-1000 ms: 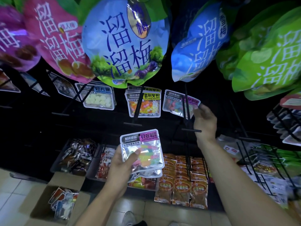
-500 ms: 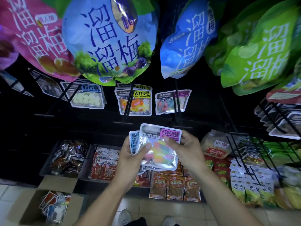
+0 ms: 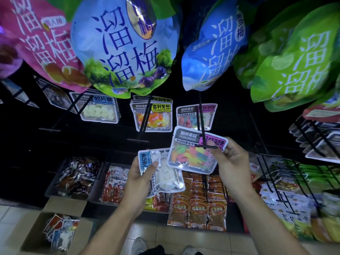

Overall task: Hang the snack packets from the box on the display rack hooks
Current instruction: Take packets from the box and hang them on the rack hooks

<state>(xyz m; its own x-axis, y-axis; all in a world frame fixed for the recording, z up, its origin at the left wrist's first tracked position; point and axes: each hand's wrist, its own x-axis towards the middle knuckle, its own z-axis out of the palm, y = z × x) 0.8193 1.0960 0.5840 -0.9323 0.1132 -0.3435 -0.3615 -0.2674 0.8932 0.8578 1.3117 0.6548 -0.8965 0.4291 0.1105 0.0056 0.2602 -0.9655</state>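
Dark gap between hook arm (image 3: 201,115) and jelly-bean packets (image 3: 152,116), big bags (image 3: 125,46) overhang

Hung packets (image 3: 153,116) read "JILIBEIDOU", big bags (image 3: 125,46) "溜溜梅".

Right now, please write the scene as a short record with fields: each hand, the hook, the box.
right hand: holds clear pink-labelled packet of multicoloured gummies up at black wire hook's tip
left hand: holds clear blue-labelled packets of white candies
hook status: packet not visibly threaded yet
box: brown cardboard box on floor, lower left, packets inside
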